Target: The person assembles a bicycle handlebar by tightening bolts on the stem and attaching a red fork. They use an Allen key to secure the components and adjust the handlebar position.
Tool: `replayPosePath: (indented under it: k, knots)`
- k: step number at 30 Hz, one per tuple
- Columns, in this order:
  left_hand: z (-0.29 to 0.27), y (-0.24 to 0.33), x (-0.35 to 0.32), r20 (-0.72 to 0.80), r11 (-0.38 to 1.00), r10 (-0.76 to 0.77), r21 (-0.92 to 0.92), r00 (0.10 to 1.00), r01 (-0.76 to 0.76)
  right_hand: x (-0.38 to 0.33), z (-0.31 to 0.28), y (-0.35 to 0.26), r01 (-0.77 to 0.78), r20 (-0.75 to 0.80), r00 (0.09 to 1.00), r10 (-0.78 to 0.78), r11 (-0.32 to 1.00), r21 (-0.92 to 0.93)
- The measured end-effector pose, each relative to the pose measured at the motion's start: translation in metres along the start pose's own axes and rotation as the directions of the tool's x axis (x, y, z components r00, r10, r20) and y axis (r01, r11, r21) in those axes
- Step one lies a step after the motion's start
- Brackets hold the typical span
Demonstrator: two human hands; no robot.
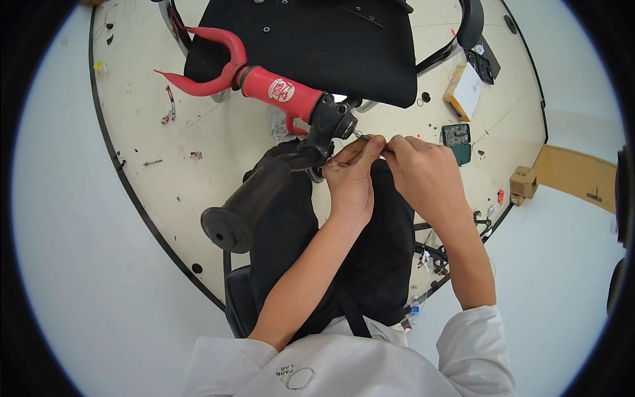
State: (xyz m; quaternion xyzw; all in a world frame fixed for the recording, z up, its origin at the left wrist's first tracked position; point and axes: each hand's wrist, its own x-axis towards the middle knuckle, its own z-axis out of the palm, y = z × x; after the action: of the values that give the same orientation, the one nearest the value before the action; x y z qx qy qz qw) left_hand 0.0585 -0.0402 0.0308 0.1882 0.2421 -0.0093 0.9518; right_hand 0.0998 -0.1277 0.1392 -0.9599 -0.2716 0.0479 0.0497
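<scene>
The pale, scuffed floor (pixel 218 132) carries a black office chair (pixel 311 40) at the top. To the right lie a tan cardboard box (pixel 465 89), a green case (pixel 457 140) and, at the edge, a small brown box (pixel 523 181). To the left are scattered screws (pixel 153 162) and small red clips (pixel 170 99). A plastic bottle (pixel 413 312) lies lower right.

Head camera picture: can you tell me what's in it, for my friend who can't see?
Seen from above, a seated person's left hand and right hand pinch a small metal part at the black clamp of a red bicycle fork lying across their lap. A black handlebar grip points down-left, and a black chair stands ahead.
</scene>
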Motion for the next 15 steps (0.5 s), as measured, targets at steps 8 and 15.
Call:
replayPosePath:
  k: [8,15]
  knots:
    - [0.002,0.019,0.001,0.211,0.99,-0.049,-0.121,0.976,0.076,0.01,-0.006,0.002,0.034,0.247,0.968,-0.034,0.999,0.001]
    - [-0.003,0.007,0.002,0.155,0.967,-0.074,-0.229,0.985,0.108,0.008,-0.006,-0.001,-0.072,0.069,0.996,0.062,0.985,0.158]
